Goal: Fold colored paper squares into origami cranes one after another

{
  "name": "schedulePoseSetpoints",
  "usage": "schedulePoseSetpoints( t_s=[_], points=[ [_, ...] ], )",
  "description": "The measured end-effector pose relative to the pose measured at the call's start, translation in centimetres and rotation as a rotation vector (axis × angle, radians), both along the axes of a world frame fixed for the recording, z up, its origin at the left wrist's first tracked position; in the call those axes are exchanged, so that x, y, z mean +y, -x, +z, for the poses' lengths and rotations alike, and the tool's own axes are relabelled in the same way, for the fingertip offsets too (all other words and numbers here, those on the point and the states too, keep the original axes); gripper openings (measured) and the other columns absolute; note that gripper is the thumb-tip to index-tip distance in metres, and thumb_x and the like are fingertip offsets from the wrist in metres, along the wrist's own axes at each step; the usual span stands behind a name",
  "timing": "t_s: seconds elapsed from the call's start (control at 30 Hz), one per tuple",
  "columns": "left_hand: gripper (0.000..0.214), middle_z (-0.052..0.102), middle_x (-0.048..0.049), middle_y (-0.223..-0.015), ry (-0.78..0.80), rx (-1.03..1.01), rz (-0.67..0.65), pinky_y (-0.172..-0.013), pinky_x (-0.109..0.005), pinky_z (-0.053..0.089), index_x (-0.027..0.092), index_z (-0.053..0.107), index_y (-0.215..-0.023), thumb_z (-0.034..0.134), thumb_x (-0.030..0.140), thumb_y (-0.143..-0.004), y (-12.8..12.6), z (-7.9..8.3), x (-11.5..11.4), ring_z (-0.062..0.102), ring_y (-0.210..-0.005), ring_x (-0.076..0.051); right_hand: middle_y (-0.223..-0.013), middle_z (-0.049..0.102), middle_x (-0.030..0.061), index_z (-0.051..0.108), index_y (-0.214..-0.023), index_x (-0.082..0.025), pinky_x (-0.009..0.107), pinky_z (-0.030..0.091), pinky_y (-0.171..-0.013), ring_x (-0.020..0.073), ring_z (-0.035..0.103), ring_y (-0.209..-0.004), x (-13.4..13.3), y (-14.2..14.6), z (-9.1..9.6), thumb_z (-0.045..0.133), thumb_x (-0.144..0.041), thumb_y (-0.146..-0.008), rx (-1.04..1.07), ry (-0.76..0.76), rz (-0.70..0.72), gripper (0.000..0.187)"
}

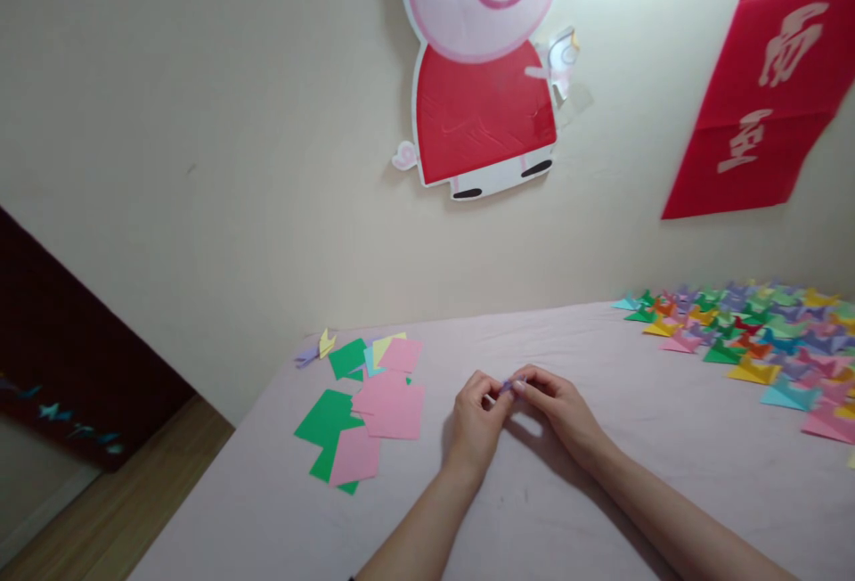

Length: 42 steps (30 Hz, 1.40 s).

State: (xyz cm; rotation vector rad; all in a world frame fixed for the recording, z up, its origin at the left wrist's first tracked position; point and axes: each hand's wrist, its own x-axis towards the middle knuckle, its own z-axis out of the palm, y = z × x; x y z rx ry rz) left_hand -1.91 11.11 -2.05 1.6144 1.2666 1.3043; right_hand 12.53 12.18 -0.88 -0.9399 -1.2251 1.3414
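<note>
A small piece of folded purple paper (513,384) is pinched between my two hands, a little above the pale sheet (534,510). My left hand (477,421) grips its left side with thumb and forefinger. From the right, my right hand (557,407) holds the other side, fingertips close to those of the left. Fingers cover most of the paper, so its folded shape cannot be made out. Left of my hands lie loose square sheets: pink paper (397,407) and green paper (324,416), partly overlapping.
Rows of colourful folded paper figures (754,372) spread over the right side. A yellow folded piece (327,343) and a purple one (308,355) lie at the far left corner. Behind the surface rises a wall with a pink pig cutout (486,109) and a red banner (761,91).
</note>
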Motion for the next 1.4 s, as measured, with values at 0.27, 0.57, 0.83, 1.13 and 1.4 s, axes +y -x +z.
schedulePoseSetpoints(
  t_s=[0.27, 0.57, 0.83, 1.13, 1.4],
  points=[
    [0.026, 0.046, 0.0038, -0.066, 0.007, -0.018, -0.043, -0.058, -0.025, 0.031, 0.019, 0.053, -0.058, 0.064, 0.032, -0.077, 0.26, 0.33, 0.07, 0.041, -0.06, -0.012, -0.069, 0.065, 0.001, 0.071, -0.065, -0.019, 0.03, 0.042, -0.068, 0.0169, 0.054, -0.07, -0.05, 0.02, -0.21, 0.081, -0.05, -0.065, 0.013, -0.018, -0.04, 0.033],
    [0.019, 0.05, 0.0027, -0.07, 0.03, 0.013, -0.172, -0.063, -0.026, 0.033, 0.019, 0.058, -0.069, 0.061, 0.034, -0.081, 0.04, 0.28, -0.11, 0.044, -0.068, -0.015, -0.065, 0.064, 0.0009, 0.068, -0.064, -0.018, 0.029, 0.044, -0.065, 0.0162, 0.054, -0.065, 0.12, -0.01, 0.1, 0.08, -0.052, -0.064, 0.012, -0.026, -0.017, 0.036],
    [0.026, 0.05, 0.0016, -0.065, 0.09, -0.022, -0.196, -0.061, -0.026, 0.032, 0.017, 0.062, -0.063, 0.061, 0.039, -0.077, 0.21, -0.11, 0.37, 0.041, -0.063, -0.014, -0.065, 0.063, 0.0012, 0.071, -0.062, -0.018, 0.029, 0.043, -0.065, 0.0164, 0.053, -0.066, -0.15, 0.04, 0.4, 0.077, -0.051, -0.068, -0.054, -0.051, -0.047, 0.034],
    [0.028, 0.047, 0.0033, -0.054, 0.207, -0.082, -0.201, -0.052, -0.025, 0.027, 0.017, 0.061, -0.057, 0.065, 0.04, -0.073, 0.11, -0.19, 0.24, 0.038, -0.054, -0.012, -0.062, 0.063, 0.0015, 0.07, -0.06, -0.018, 0.029, 0.043, -0.062, 0.0168, 0.054, -0.063, -0.07, -0.13, 0.33, 0.075, -0.055, -0.068, -0.088, -0.017, -0.052, 0.038],
    [0.026, 0.055, 0.002, -0.058, 0.211, -0.116, -0.206, -0.057, -0.025, 0.031, 0.016, 0.066, -0.061, 0.061, 0.036, -0.076, 0.18, -0.21, 0.2, 0.044, -0.058, -0.013, -0.058, 0.06, -0.0023, 0.06, -0.06, -0.02, 0.028, 0.041, -0.059, 0.0153, 0.053, -0.059, -0.1, 0.05, 0.23, 0.079, -0.055, -0.063, -0.129, -0.048, -0.014, 0.04]
  ],
)
